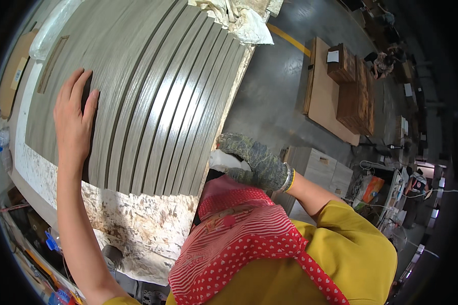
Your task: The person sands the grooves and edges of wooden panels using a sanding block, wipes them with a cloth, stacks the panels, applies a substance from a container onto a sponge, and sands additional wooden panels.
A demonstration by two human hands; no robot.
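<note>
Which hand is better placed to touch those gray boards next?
Probably the left hand: it's bare, seems empty and is over the gray wood-grain boards. The right hand, in a gray knit glove, is off to their right and holds a white item.

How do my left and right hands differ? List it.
The left hand is bare; the right hand wears a dark grey glove.
The left hand lies open on the grey boards; the right hand curls around a white item.
Bands ring the right wrist; the left wrist has none.
Both forearms are bare.
</note>
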